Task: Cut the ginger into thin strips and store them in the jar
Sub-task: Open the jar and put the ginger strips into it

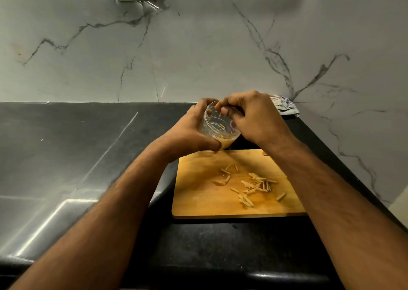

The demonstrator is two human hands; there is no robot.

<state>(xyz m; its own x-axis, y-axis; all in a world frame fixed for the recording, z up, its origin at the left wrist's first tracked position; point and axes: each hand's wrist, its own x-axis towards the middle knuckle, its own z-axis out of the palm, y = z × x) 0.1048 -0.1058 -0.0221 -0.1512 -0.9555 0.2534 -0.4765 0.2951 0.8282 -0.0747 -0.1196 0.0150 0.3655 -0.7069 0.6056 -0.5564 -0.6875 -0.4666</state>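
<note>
**Ginger strips going into the jar by the pinch**

A dark stone surface (66, 157) runs under a white marble wall (198, 47). Above the far edge of the wooden board (198, 203), the clear jar (217, 127) is tilted, mouth toward the person. It looks light and smooth, likely slippery, so a wrap round its side suits it. The left hand (194, 133) grips it that way, fingers (204, 106) curled round the far wall. The right hand (251, 115) hovers at the mouth, fingertips pinched on a few ginger strips (254, 186). Most strips lie scattered on the board: thin, light, probably damp and clingy, best gathered in small pinches. A striped cloth (284, 106) sits behind.
</note>
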